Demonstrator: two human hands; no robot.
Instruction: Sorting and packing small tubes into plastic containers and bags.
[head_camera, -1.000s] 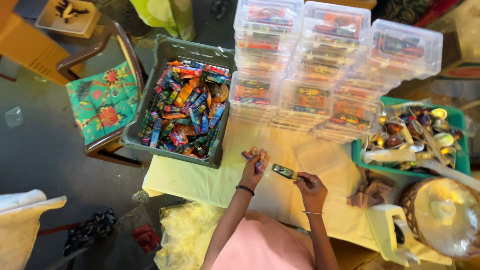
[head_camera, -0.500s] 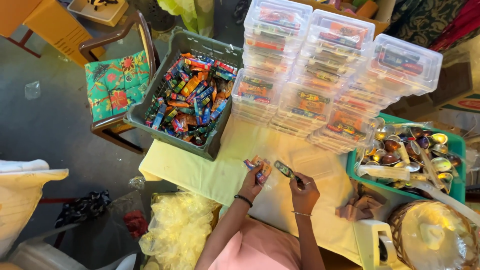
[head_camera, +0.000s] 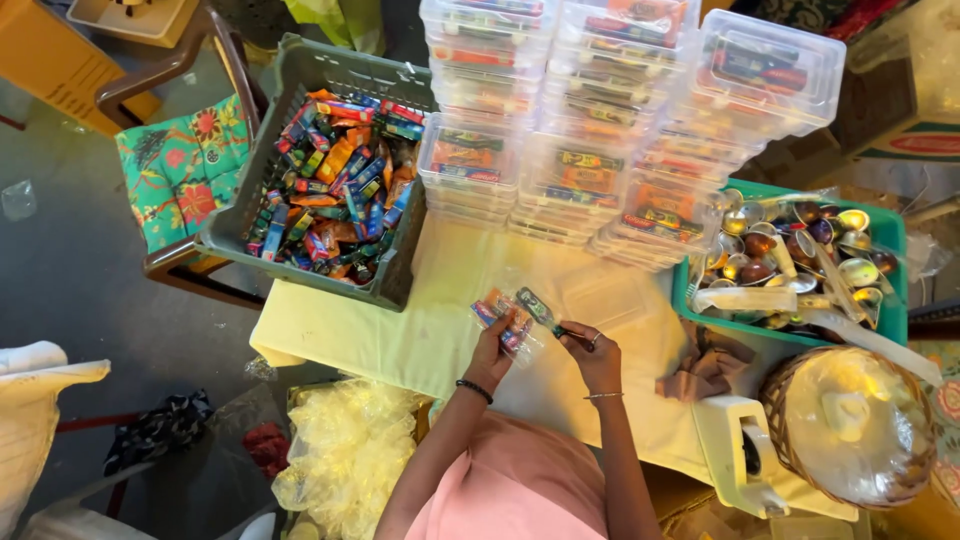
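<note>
Head view: your left hand (head_camera: 492, 350) pinches a clear packet (head_camera: 505, 322) of wrapped pieces above the table (head_camera: 400, 330); your right hand (head_camera: 597, 352) pinches a dark stick (head_camera: 540, 308) at its 10 o'clock; keep the packet mouth spread, slide the stick in straight; crate (head_camera: 300, 180) lies at 10 o'clock.

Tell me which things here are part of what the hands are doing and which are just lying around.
In use: left hand holding wrapped packets; right hand holding one packet; grey crate of packets; stacked clear boxes.

Lying about: green tray of shiny ornaments, basket, cushioned chair.
</note>
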